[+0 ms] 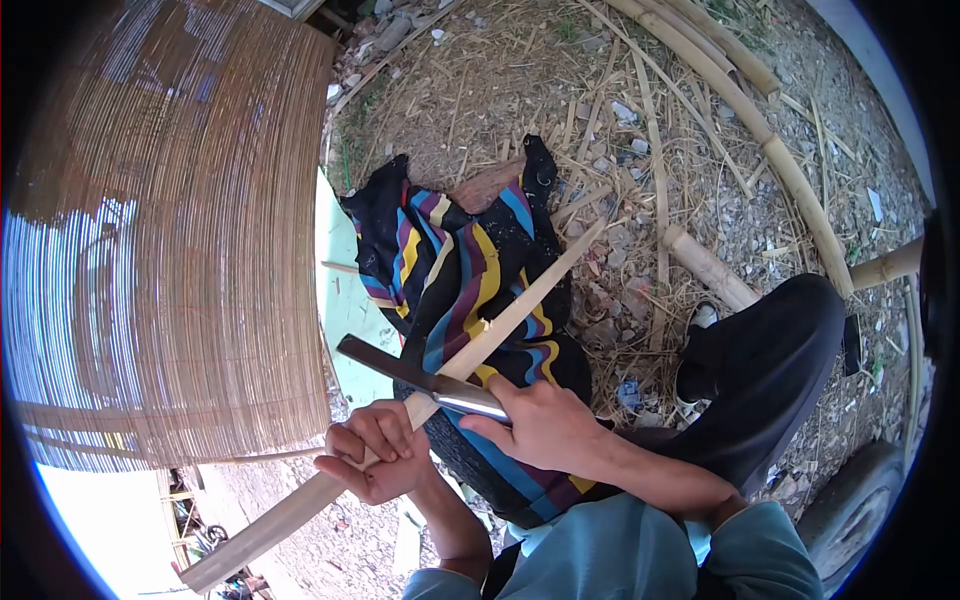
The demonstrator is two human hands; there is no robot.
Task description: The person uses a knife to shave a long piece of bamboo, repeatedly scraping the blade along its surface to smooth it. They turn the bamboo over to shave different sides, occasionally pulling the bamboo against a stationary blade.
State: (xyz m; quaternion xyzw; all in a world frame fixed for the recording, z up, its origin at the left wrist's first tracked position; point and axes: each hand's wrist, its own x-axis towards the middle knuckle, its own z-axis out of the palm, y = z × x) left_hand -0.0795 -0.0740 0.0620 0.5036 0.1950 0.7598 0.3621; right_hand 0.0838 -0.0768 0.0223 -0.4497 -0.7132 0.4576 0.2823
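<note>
A long pale bamboo strip [525,306] slants from the lower left up across my lap. My left hand [380,452] is closed around its lower part, fingers curled over. My right hand [545,425] grips the near end of a knife [385,362], thumb and index finger along its sides. The knife lies across the strip just above my left hand, one length dark and the other shiny metal. A small raised shaving shows on the strip farther up. Beneath is a black cloth [487,270] with blue, yellow and purple stripes, draped over my lap and the ground.
A bamboo slat blind [170,240] hangs at left, beside a pale green panel [350,310]. Bamboo poles [790,180] and a short bamboo piece [710,268] lie on straw-strewn, stony ground at right. A tyre [850,520] is at lower right, near my bent leg [765,370].
</note>
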